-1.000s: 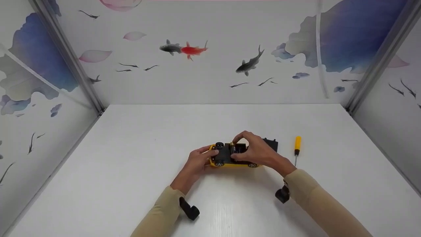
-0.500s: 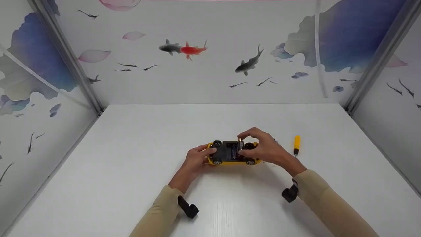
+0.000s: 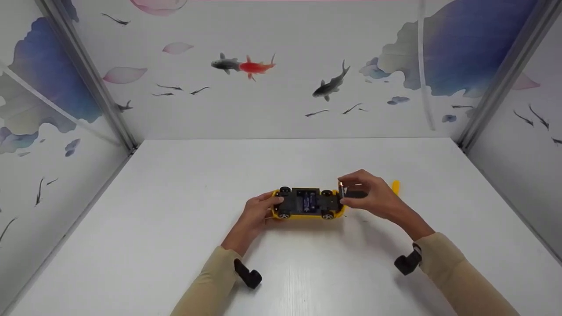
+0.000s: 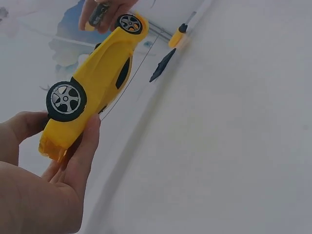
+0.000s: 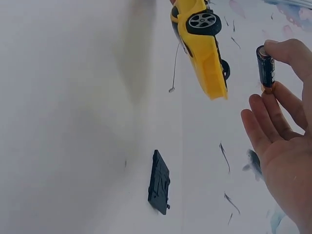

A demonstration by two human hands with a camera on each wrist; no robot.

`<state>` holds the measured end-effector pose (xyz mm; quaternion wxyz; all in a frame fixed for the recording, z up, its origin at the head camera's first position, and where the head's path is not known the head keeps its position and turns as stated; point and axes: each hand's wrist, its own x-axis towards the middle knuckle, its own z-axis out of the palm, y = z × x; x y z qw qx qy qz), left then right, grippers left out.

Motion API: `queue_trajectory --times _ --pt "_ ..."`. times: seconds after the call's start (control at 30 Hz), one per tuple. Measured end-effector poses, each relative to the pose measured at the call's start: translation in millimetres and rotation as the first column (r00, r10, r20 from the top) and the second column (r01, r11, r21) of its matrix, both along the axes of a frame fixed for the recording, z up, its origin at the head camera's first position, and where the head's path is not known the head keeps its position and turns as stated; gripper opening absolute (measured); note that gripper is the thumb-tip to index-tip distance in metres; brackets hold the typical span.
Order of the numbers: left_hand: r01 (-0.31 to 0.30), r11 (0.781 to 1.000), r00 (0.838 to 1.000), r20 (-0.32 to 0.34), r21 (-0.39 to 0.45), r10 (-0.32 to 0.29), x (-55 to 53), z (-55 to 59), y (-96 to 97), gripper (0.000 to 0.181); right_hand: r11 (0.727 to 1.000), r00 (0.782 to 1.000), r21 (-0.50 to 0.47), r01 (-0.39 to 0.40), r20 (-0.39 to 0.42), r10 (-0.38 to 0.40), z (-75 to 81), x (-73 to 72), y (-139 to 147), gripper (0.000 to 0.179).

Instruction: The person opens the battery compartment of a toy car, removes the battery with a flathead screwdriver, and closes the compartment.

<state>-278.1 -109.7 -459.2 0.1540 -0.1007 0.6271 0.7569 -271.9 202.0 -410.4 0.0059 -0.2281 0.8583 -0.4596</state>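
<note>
Gripping toy car [image 4: 101,73] and battery [image 5: 265,66], print [image 5: 271,71] illegible

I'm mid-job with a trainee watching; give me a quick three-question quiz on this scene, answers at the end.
1. Multiple choice: what does the person's right grip pinch?
a) a red rubber ball
b) a small dark cylindrical battery
c) a white paper cup
2. True or false: in the head view, the yellow plastic toy car shows its black underside.
3. Short answer: where does the flat dark plastic cover lie?

Key:
1. b
2. True
3. On the white table, apart from the car
</note>
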Motion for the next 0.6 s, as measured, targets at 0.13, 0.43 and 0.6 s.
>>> queue_trajectory --times 0.13,0.43,0.6 --pt "-0.015 1.0 1.0 -0.001 -0.006 0.015 -1.5 1.3 -6.7 0.056 1.0 1.0 0.004 0.015 0.002 -0.015 -4.7 0.5 10.5 0.05" --pt "-0.045 0.999 0.999 -0.005 0.002 0.045 -6.4 0.2 -19.1 0.055 0.996 0.997 0.078 0.046 0.054 -0.051 -23.6 -3.3 28.1 0.052" --pt "-0.043 0.999 0.999 0.004 -0.005 0.043 -9.0 -3.7 -21.7 0.054 0.987 0.995 0.158 0.034 0.091 -0.049 -32.0 -4.4 34.4 0.054"
